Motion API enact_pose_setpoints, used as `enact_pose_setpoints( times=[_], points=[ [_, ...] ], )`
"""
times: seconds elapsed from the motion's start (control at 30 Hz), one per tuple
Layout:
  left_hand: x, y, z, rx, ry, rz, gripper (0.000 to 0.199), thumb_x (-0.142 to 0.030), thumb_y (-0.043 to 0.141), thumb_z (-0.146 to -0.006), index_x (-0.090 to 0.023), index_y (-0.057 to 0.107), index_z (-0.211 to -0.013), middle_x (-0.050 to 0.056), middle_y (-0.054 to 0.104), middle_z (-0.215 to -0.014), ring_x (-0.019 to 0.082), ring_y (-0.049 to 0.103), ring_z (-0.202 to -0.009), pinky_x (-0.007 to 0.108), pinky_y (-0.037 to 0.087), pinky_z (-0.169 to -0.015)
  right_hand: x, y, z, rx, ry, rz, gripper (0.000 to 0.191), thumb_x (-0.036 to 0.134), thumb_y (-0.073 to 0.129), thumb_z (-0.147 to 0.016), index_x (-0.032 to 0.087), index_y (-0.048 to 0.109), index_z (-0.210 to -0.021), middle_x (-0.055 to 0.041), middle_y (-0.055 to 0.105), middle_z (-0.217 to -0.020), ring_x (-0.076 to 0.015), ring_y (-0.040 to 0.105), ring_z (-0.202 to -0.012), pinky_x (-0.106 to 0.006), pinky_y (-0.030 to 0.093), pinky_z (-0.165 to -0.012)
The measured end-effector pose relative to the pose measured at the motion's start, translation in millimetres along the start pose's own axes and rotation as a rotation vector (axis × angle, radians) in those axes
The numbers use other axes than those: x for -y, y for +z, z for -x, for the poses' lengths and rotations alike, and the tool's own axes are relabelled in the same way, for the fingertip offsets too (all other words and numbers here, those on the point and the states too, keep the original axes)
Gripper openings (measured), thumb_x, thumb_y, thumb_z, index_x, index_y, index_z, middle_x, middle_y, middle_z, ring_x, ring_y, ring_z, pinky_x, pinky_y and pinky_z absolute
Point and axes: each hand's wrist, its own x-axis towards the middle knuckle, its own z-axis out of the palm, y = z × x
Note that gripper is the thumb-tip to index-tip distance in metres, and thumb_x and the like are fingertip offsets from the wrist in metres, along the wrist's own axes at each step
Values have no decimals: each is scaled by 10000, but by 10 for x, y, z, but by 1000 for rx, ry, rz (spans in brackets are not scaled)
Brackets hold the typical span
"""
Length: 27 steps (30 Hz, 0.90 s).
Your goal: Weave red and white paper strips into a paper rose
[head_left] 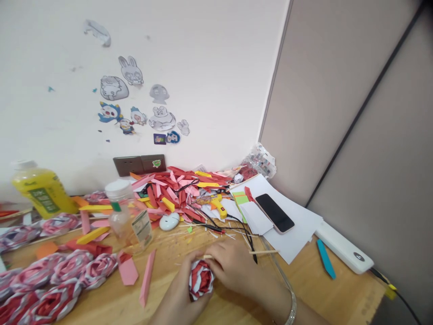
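Observation:
Low in the middle of the head view, my left hand [181, 289] wraps round a red and white folded paper rose [200, 279], whose spiral face points up at the camera. My right hand [230, 264] touches the rose's upper right side, with its fingers closed on a thin wooden stick [264, 252] that sticks out to the right past the hand. The stick's other end shows near the top of the rose. Part of the rose is hidden by my fingers.
Finished paper roses [61, 302] lie at the lower left. Red and pink paper strips [169, 189] pile against the wall beside a yellow glue gun [219, 206]. A phone [274, 213] rests on white paper. Bottles [47, 194] stand at the left.

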Motion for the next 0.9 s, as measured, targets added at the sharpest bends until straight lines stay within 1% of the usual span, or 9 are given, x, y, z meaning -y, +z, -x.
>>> enact_pose_setpoints(
  times=[0.13, 0.23, 0.4, 0.57, 0.67, 0.77, 0.9],
  points=[
    [-12, -7, 11, -9, 4, 22, 492, -110, 558, -651, -187, 475, -1129, 88, 649, -1104, 234, 636, -998, 344, 518, -862, -7, 54, 9, -18, -32, 37, 153, 230, 458, -907, 185, 593, -849, -9, 680, -777, -169, 598, -688, -266, 366, -605],
    [-10, -7, 8, -4, -4, 24, 490, -113, 563, -656, -184, 470, -1131, 91, 654, -1091, 235, 641, -986, 352, 519, -858, -16, 68, 12, -20, -60, 76, 173, 223, 452, -903, 176, 595, -817, -16, 669, -730, -169, 589, -644, -272, 359, -568],
    [12, -6, 0, -2, -4, 25, 503, -116, 574, -650, -180, 462, -1136, 94, 649, -1099, 242, 636, -1006, 359, 517, -869, -24, 89, 29, -37, -114, 105, 164, 191, 453, -891, 169, 601, -824, -18, 661, -697, -167, 583, -600, -278, 346, -537],
    [7, -10, -5, 12, -24, 18, 500, -121, 570, -662, -188, 450, -1143, 95, 649, -1086, 247, 630, -1012, 372, 513, -876, -10, 78, 19, -27, -61, 69, 143, 218, 485, -891, 180, 603, -821, -7, 671, -719, -163, 592, -629, -273, 356, -562],
    [-14, -8, -6, 10, -18, 19, 491, -120, 567, -659, -190, 453, -1131, 90, 647, -1085, 245, 625, -1020, 374, 510, -881, -9, 69, 7, 1, -32, 55, 171, 243, 481, -905, 186, 605, -801, -4, 678, -730, -157, 596, -653, -267, 362, -585],
    [-34, -3, 4, 8, -11, 35, 475, -116, 563, -658, -190, 468, -1118, 82, 655, -1070, 240, 635, -995, 366, 518, -866, -13, 72, 5, 7, -39, 59, 190, 254, 468, -913, 188, 604, -798, -6, 673, -719, -157, 593, -651, -266, 360, -584],
    [-49, 5, 5, -5, -2, 46, 478, -114, 568, -650, -191, 474, -1113, 77, 668, -1048, 240, 646, -971, 353, 528, -840, -21, 85, 17, 1, -65, 88, 154, 231, 470, -902, 184, 595, -824, -6, 664, -720, -158, 586, -634, -270, 345, -561]
  ],
)
